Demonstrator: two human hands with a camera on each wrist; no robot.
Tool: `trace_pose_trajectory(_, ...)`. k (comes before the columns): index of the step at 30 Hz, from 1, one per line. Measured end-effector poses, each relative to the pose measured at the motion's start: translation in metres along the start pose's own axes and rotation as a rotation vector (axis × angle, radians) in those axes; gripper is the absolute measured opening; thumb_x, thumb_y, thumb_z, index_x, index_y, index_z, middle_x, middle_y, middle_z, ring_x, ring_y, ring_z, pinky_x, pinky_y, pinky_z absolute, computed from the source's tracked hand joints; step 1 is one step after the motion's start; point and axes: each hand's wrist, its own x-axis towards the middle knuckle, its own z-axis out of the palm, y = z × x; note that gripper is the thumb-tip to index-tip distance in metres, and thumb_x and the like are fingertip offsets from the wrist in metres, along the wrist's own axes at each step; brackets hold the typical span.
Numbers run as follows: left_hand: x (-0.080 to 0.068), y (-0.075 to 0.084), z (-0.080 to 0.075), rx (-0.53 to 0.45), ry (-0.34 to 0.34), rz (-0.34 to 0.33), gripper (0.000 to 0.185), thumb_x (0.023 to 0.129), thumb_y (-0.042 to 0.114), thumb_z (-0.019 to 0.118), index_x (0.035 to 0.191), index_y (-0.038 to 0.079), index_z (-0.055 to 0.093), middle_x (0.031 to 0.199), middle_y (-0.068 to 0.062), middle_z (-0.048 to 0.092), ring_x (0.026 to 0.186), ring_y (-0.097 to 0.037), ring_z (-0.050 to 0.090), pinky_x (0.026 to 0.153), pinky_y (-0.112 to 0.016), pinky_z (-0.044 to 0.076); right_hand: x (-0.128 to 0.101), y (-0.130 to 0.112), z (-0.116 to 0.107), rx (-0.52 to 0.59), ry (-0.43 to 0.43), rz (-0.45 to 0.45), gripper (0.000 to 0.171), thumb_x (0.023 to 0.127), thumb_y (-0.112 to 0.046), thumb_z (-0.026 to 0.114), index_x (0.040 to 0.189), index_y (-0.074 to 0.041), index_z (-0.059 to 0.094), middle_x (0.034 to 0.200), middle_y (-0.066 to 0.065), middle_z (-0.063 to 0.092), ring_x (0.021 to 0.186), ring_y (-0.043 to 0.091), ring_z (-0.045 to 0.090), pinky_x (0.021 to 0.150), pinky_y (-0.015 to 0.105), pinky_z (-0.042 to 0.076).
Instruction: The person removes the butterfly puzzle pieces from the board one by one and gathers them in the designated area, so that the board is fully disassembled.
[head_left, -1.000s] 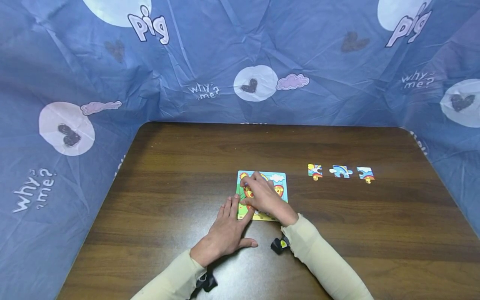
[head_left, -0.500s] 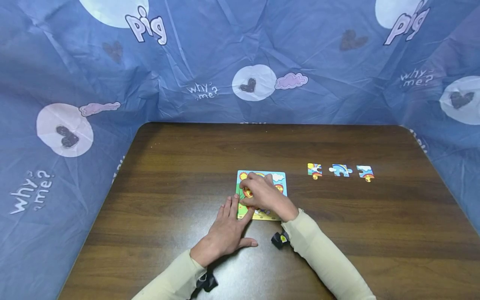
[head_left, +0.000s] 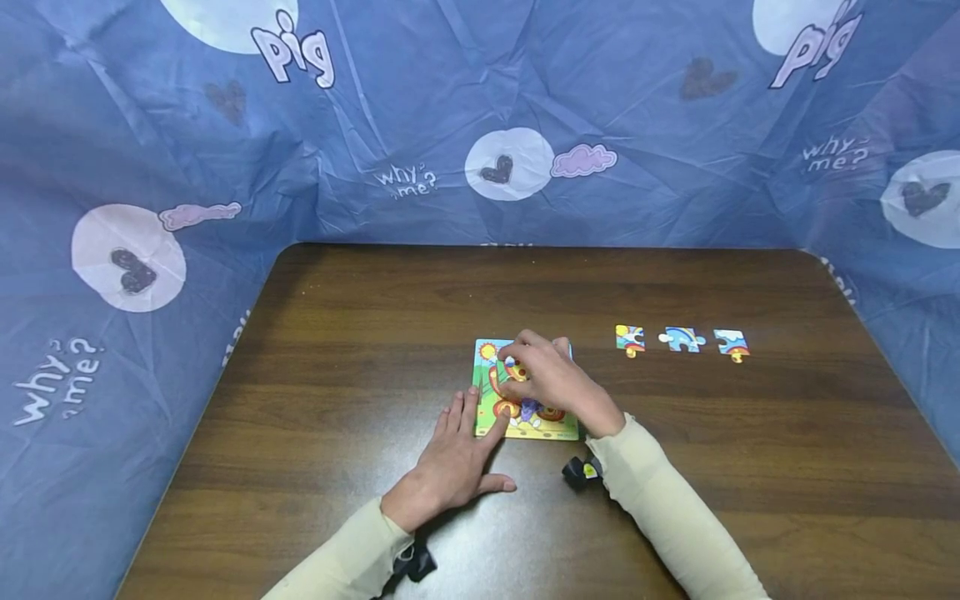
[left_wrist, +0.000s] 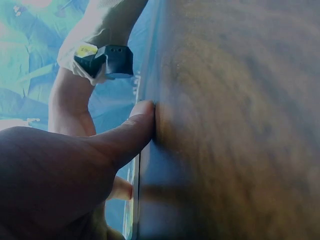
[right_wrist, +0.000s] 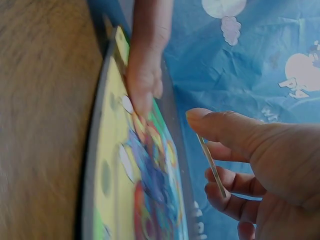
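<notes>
A square jigsaw puzzle board (head_left: 486,425) with a bright cartoon picture lies flat on the table, its picture partly covered by both hands. My left hand (head_left: 452,467) rests with spread, straight fingers on the board's lower left edge and the tabletop. Above the board my right hand (head_left: 555,377) pinches a thin puzzle piece (right_wrist: 213,169) between thumb and fingers. The right wrist view shows that piece edge-on and raised off the board, so its picture is hidden there. The left wrist view shows mainly the left thumb (left_wrist: 135,127) touching the wood.
Three loose puzzle pieces lie in a row to the right of the board: a left one (head_left: 630,339), a middle one (head_left: 682,340) and a right one (head_left: 731,343). Blue printed sheeting (head_left: 420,108) hangs around the back and sides of the brown table (head_left: 360,333).
My right hand has moved to the right and lifted a puzzle piece off the board, uncovering more of the picture's left and lower parts. The left hand has stayed in place.
</notes>
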Motion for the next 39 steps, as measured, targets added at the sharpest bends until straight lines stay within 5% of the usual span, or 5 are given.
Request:
trace_pose_trajectory(26,0.0,0.0,-0.001,0.002,0.018,0.006,0.09,0.084,0.068,0.063,0.154,0.018,0.037,0.159,-0.038,0.021,0.147,-0.055,0.027,0.118,-0.06,0.034,-0.053,0.069,-0.035,0.071,0.121,0.107,0.043,0.083,-0.027,0.082,0.12,-0.011,0.07,0.104,0.008,0.065,0.093,0.022,0.055,0.076,0.04,0.028)
trace_pose_trajectory(39,0.0,0.0,-0.001,-0.001,0.011,-0.003,0.092,0.083,0.069,0.063,0.155,0.019,0.036,0.159,-0.038,0.019,0.147,-0.055,0.026,0.119,-0.059,0.033,-0.085,0.102,-0.041,-0.003,0.155,0.167,0.039,0.083,-0.027,0.082,0.117,-0.013,0.07,0.106,0.012,0.065,0.095,0.026,0.057,0.075,0.046,0.031)
